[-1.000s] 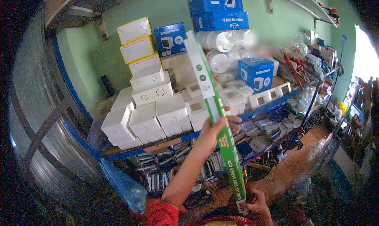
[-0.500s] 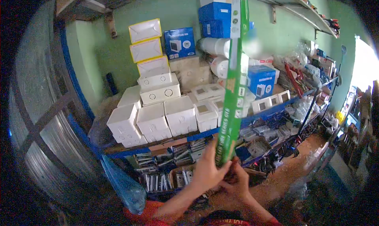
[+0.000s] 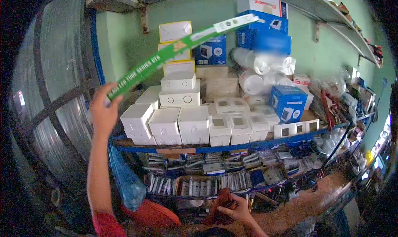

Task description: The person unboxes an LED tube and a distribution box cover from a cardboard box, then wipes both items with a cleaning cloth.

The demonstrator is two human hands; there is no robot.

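At the left, my left hand (image 3: 105, 112) is closed around the lower end of a long green LED tube box (image 3: 166, 54). The box slants up to the right, its far white end in front of the stacked blue boxes. White print runs along its side. Low in the middle, my right hand (image 3: 238, 212) grips a crumpled dark red-brown cloth (image 3: 219, 208), apart from the tube box. Part of the cloth is hidden behind my fingers.
White junction boxes (image 3: 164, 123) and blue distribution boxes (image 3: 288, 102) stand on a blue-edged shelf (image 3: 248, 148). Packets fill cartons (image 3: 197, 186) below. An upper shelf (image 3: 336, 23) juts from the wall. A blue plastic bag (image 3: 126, 179) hangs at the left.
The tube box has swung from nearly upright to a slant, its held end moving left and up with my left hand. My right hand has separated from it and moved lower.
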